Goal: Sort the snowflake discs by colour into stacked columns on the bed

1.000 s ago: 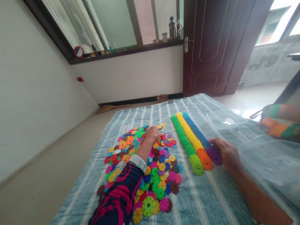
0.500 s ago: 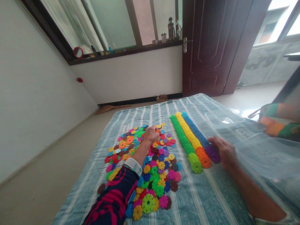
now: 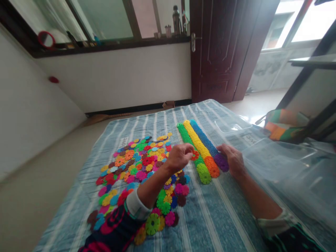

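My left hand [image 3: 180, 157] pinches an orange notched plastic disc [image 3: 194, 155] by its edge, held over the green row [image 3: 193, 147]. That row ends in light-green discs [image 3: 204, 174] at the near end. Beside it lie a yellow row [image 3: 196, 138] with orange discs [image 3: 212, 167] at its near end, and a blue row [image 3: 204, 138] ending in purple discs [image 3: 222, 162]. My right hand [image 3: 233, 159] rests against the right side of the blue and purple row, fingers stretched out; its thumb is hard to make out. Under my left forearm spreads a pile of loose multicoloured discs [image 3: 149, 160].
A striped blue cloth [image 3: 210, 213] covers the surface. On the right are a clear plastic box [image 3: 278, 164] and a clear lid-like tray [image 3: 231, 125]. An orange and green checked item [image 3: 280, 124] lies beyond them. A dark red door [image 3: 220, 52] stands at the back.
My left hand has moved right from the loose pile to the rows, carrying an orange disc. My right hand stays by the purple end. The view has shifted to the right.
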Demonstrator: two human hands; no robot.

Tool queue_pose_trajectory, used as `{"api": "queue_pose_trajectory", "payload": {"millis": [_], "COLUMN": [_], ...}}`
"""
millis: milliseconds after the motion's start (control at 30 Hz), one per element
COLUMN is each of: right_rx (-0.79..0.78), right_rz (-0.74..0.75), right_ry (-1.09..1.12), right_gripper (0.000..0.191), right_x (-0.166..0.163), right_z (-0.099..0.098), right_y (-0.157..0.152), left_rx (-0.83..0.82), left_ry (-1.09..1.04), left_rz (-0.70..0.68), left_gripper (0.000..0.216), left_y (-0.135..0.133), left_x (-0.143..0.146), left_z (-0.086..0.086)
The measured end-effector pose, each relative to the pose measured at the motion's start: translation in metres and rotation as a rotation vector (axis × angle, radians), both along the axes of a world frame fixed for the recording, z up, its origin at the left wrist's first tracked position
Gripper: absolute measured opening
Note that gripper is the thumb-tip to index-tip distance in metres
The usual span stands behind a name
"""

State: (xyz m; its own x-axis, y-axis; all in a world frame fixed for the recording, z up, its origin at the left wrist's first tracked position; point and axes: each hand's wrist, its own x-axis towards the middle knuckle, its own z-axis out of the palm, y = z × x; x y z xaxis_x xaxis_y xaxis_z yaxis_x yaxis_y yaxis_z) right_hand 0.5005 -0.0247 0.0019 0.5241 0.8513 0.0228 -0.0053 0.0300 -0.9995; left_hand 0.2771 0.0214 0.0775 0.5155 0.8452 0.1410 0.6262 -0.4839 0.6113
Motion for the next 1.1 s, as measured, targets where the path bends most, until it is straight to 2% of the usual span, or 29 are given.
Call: {"api": "queue_pose_trajectory", "payload": {"millis": [167,300,567,767,1100], "right_rx": [0.022,0.037,0.03,0.03,0.032], "right_rz": [0.021,0.015,0.007,0.012,-0.003], "right_ry": [0.034,0.02,0.005,-0.004,-0.01], "right_gripper": [0.049,0.05,0.052,0.052,0.052], "right_x": [0.002,0.002,0.003,0.003,0.001], "right_z": [-0.004,-0.003,-0.005,-0.004,0.001], "right_y": [0.002,0.003,0.004,0.003,0.002], "left_rx": [0.073,0.145,0.243,0.327,0.405], "left_ry": [0.127,0.239,0.318,0.331,0.397], "left_rz": [-0.243,-0.289,-0.305,-0.282,-0.336], "left_gripper": [0.017,0.012,0.011,0.01,0.017], "left_y": [-0.037,-0.045,-0.042,-0.046,-0.053], "left_x": [0.048,0.065,0.07,0.067,0.071], "left_z": [-0.008,-0.019,-0.031,-0.035,-0.042]}}
